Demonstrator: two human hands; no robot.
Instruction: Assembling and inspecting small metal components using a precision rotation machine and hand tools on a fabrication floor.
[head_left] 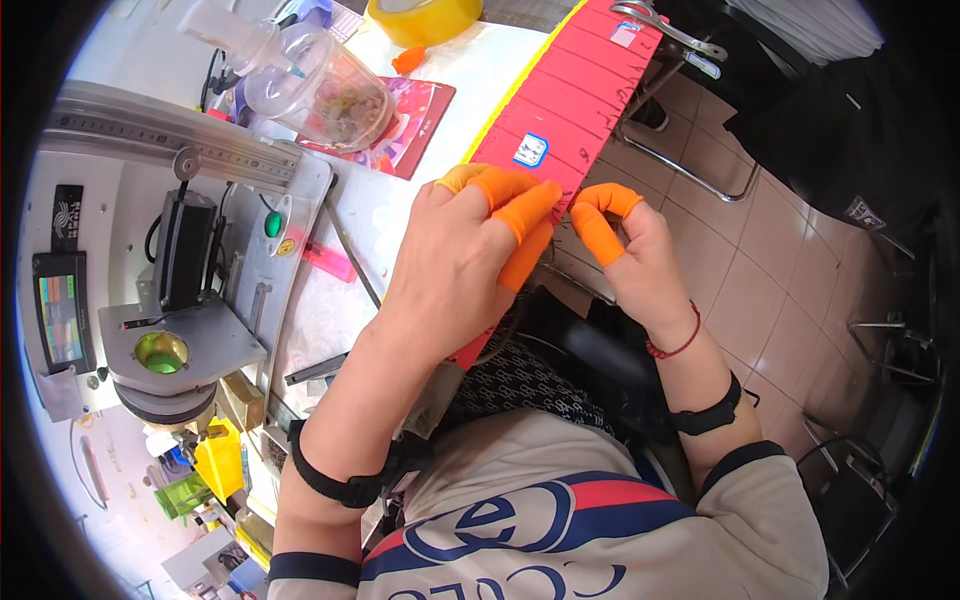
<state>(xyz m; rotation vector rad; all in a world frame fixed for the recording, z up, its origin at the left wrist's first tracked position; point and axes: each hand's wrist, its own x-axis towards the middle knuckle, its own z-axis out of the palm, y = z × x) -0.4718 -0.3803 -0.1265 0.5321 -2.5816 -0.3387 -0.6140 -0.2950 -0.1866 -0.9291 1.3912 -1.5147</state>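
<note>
A long red panel (570, 90), crossed by dark lines and edged in yellow, runs away from me. Along its right edge stick out short, thin dark strands. My left hand (450, 250), with orange covers on several fingertips, rests over the near part of the panel, its fingers drawn together at that edge. Just right of it, my right hand (632, 240) has its orange-covered thumb and forefinger curled into a pinch by the same edge. Whatever either hand grips is too small or hidden to name. A white label with a blue border (531, 150) lies beyond my left hand.
Scissors (672, 28) lie at the panel's far end. Left of it are a clear jar (345, 100) on a red flat device (418, 130), a yellow tape roll (425, 18) and an orange piece (408, 60). A machine with a screen (62, 315) stands at left.
</note>
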